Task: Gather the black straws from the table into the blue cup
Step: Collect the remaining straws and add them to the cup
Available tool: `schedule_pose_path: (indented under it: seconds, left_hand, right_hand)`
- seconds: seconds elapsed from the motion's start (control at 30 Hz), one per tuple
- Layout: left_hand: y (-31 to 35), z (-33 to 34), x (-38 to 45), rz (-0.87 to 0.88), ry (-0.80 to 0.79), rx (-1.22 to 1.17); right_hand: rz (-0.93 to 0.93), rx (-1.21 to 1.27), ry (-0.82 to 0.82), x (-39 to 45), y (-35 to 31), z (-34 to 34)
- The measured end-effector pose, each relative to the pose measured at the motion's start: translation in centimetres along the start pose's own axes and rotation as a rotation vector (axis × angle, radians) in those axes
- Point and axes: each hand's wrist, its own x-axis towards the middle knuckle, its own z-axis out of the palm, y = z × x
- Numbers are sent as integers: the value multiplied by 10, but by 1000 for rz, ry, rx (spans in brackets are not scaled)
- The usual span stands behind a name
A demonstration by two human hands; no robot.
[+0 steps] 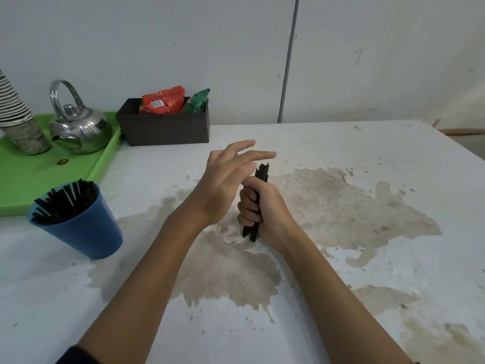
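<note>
My right hand (262, 211) is closed around a bundle of black straws (262, 172), held upright with the lower ends resting on the white table (341, 271). My left hand (225, 179) hovers flat and open just to the left of the bundle's top, fingers spread and pointing right. The blue cup (86, 232) stands at the left of the table, about a forearm's length from the hands. It holds several black straws (65, 203) that stick up past its rim.
A green tray (23, 179) at the back left carries a steel kettle (78, 127) and a stack of paper cups (18, 119). A dark box (162, 130) with red and green packets stands against the wall. The tabletop is stained brown.
</note>
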Motion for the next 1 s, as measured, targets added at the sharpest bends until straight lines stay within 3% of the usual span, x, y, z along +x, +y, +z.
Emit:
schedule_pose_path:
  seconds: [0.37,0.5,0.67,1.0]
  left_hand:
    - [-13,8,-7,-63,89,-108]
    - [-9,2,-13,-99,297,-244]
    - [-8,-11,-29,-108,419,-162]
    - [14,-72,-78,90,407,134]
  right_hand:
    - [38,36,8,-1,5,1]
    - [53,88,9,-2,4,3]
    - [26,73,-66,-8,5,11]
    - [-40,-24,-144,-13,3,60]
